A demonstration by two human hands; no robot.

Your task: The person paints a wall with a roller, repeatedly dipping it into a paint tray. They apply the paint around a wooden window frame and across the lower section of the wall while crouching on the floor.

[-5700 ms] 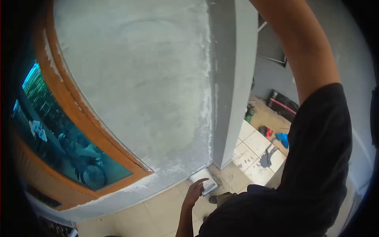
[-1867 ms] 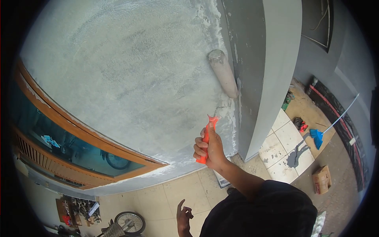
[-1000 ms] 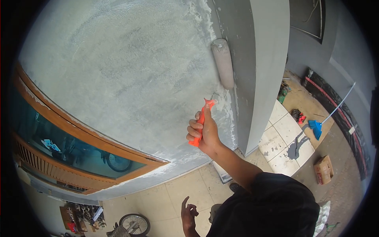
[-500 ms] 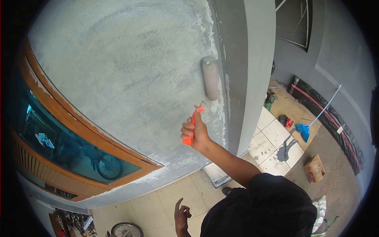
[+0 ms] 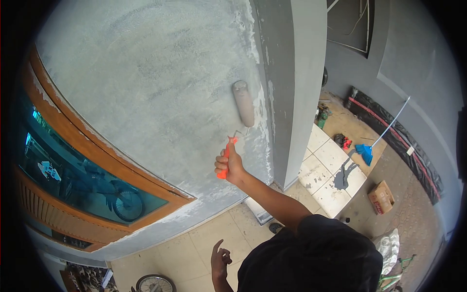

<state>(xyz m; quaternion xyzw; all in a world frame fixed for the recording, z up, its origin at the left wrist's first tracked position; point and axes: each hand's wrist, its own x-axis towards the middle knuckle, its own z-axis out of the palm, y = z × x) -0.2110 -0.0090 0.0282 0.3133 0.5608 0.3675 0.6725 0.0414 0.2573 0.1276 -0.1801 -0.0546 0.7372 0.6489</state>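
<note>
Two hands show, one low and idle, one raised. At far left a window sits in a wooden frame, paint-flecked along its edge. Right of it spreads the wall, grey and patchy.

Low down, the left hand hangs over the floor, fingers loosely curled with the forefinger up, holding nothing. Above and slightly right, the right hand is closed in a fist round the orange handle of the roller. Its sleeve stands nearly upright against the wall, above the hand and just left of the pillar.

The roller looks light, with a stiff handle and a thin wire neck. The sleeve is probably soft and wet, so it would likely smear and slip if touched. The handle is the place to hold it, wrapped fully as it is now.

Below the forearm a tray lies on the floor at the wall's foot. Further right, a blue broom rests by the far dark wall, and a box sits near it.
</note>
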